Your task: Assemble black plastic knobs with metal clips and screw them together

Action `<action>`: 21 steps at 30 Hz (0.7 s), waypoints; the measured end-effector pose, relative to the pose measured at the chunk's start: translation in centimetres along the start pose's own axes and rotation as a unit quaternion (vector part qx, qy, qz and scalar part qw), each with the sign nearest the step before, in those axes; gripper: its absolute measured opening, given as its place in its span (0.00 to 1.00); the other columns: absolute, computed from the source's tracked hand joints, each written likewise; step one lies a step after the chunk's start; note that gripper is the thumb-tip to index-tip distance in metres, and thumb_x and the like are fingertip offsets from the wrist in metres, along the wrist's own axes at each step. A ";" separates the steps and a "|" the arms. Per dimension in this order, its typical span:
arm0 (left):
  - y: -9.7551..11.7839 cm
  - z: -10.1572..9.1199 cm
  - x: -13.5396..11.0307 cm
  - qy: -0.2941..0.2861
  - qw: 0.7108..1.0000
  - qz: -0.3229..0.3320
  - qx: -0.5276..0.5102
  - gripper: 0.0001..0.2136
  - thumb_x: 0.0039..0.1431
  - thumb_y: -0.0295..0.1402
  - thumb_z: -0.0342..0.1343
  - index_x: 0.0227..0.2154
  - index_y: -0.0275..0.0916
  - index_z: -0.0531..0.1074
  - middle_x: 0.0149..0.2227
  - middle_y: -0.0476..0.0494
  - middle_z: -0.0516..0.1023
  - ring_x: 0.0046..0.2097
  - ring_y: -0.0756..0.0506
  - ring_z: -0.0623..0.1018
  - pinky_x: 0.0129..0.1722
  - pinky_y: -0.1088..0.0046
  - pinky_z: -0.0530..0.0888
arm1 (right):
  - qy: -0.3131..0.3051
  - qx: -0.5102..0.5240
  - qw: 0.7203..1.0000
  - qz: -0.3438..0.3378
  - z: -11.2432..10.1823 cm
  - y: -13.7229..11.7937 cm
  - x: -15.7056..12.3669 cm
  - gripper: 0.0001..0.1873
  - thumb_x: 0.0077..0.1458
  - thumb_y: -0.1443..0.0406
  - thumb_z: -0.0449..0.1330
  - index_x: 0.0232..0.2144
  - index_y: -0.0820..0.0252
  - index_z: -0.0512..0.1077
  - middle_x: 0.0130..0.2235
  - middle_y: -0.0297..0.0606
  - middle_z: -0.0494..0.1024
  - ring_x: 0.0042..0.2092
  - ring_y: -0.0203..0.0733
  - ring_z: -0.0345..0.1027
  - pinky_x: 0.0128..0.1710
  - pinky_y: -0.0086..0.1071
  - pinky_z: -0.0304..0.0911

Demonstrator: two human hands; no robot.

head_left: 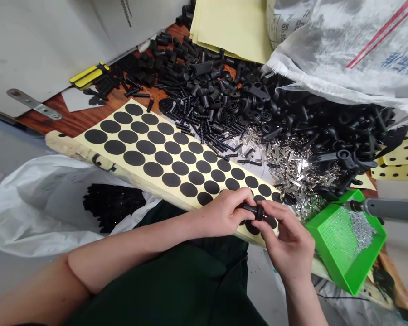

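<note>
I see my left hand (223, 213) and my right hand (285, 240) both closed, their fingers pinching one black rubber part (257, 212), which I hold just above the yellow sheet of black round stickers (193, 166).

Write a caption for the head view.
Left hand and right hand hold a black rubber part over a sheet of black adhesive dots.

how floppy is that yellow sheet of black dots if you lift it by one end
The yellow-backed sheet of black dots looks thin and paper-like, so it would probably sag when lifted by one end, given how long and narrow it is. It's likely light too. The dots look stuck down flat, so they probably won't slide off.
</note>
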State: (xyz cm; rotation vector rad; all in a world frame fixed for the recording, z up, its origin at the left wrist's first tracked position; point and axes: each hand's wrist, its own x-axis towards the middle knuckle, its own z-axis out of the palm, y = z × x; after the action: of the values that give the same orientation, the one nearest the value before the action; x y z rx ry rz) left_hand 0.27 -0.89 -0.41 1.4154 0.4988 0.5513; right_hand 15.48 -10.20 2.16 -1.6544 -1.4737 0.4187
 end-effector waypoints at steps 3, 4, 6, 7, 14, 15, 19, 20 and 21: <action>0.1 0.0 0.0 -0.007 0.999 -0.016 -0.034 0.04 0.57 0.25 0.51 0.31 0.39 0.62 0.25 0.54 0.66 0.27 0.52 0.65 0.28 0.75 0.64 | -0.030 -0.034 0.994 -0.099 -0.2 0.1 0.4 0.19 0.47 0.75 0.66 0.40 0.52 0.77 0.39 0.38 0.82 0.41 0.43 0.76 0.43 0.39 0.73; 0.0 0.0 0.0 -0.006 1.000 -0.010 -0.023 0.04 0.57 0.25 0.51 0.31 0.40 0.61 0.25 0.54 0.66 0.27 0.52 0.65 0.28 0.75 0.64 | -0.036 -0.031 0.993 -0.106 -0.2 0.0 0.6 0.19 0.46 0.75 0.67 0.40 0.51 0.77 0.39 0.37 0.82 0.41 0.42 0.76 0.43 0.39 0.73; -0.2 0.2 -0.2 0.009 0.999 0.028 0.042 0.04 0.58 0.24 0.49 0.31 0.40 0.60 0.27 0.52 0.66 0.29 0.51 0.67 0.30 0.73 0.65 | -0.033 -0.007 0.998 -0.050 -0.2 -0.2 0.8 0.16 0.46 0.73 0.68 0.38 0.52 0.78 0.37 0.37 0.82 0.39 0.42 0.77 0.40 0.37 0.74; -0.4 0.4 -0.3 0.018 0.995 0.056 0.085 0.05 0.59 0.24 0.47 0.31 0.40 0.60 0.29 0.50 0.67 0.31 0.49 0.68 0.32 0.72 0.66 | -0.031 0.017 0.999 0.011 -0.1 -0.3 0.9 0.14 0.46 0.71 0.68 0.37 0.53 0.78 0.35 0.37 0.82 0.37 0.41 0.77 0.37 0.35 0.74; -1.2 1.0 -0.8 0.039 0.969 0.146 0.195 0.07 0.61 0.23 0.43 0.29 0.40 0.58 0.30 0.46 0.66 0.34 0.47 0.67 0.33 0.70 0.67 | -0.069 0.210 0.931 0.291 0.0 -0.5 1.3 0.12 0.42 0.62 0.72 0.31 0.58 0.78 0.25 0.34 0.79 0.25 0.33 0.72 0.25 0.25 0.71; -1.1 0.9 -0.7 0.046 0.977 0.128 0.164 0.06 0.61 0.24 0.44 0.30 0.40 0.59 0.30 0.47 0.67 0.34 0.47 0.68 0.33 0.71 0.67 | -0.074 0.214 0.930 0.288 -0.1 -0.4 1.3 0.12 0.44 0.61 0.71 0.32 0.58 0.78 0.25 0.33 0.78 0.24 0.32 0.72 0.25 0.24 0.71; 0.0 0.3 -0.3 0.049 0.998 -0.014 -0.026 0.02 0.60 0.27 0.51 0.32 0.39 0.64 0.27 0.52 0.67 0.27 0.52 0.66 0.28 0.75 0.64 | -0.063 0.139 0.969 0.195 -0.8 -0.2 1.2 0.21 0.49 0.60 0.68 0.47 0.55 0.75 0.40 0.42 0.82 0.35 0.39 0.77 0.33 0.33 0.76; 0.2 0.1 -0.1 0.038 0.996 -0.044 -0.070 0.01 0.59 0.28 0.51 0.32 0.39 0.64 0.26 0.53 0.67 0.26 0.52 0.65 0.27 0.75 0.63 | -0.052 0.095 0.984 0.140 -0.9 -0.1 1.1 0.24 0.49 0.61 0.68 0.50 0.54 0.73 0.46 0.44 0.80 0.40 0.43 0.77 0.37 0.36 0.76; 0.4 -0.1 0.0 0.026 0.992 -0.063 -0.109 0.01 0.59 0.28 0.51 0.32 0.38 0.65 0.26 0.53 0.66 0.27 0.53 0.65 0.27 0.75 0.63 | -0.045 0.048 0.995 0.078 -1.0 -0.1 1.0 0.26 0.49 0.63 0.68 0.52 0.53 0.72 0.50 0.45 0.78 0.46 0.45 0.76 0.40 0.39 0.76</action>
State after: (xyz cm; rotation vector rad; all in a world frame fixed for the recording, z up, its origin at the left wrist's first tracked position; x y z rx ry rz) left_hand 0.23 -0.80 0.02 1.1563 0.5481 0.5243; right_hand 16.42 -9.64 3.10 -1.6991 -1.3705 0.6476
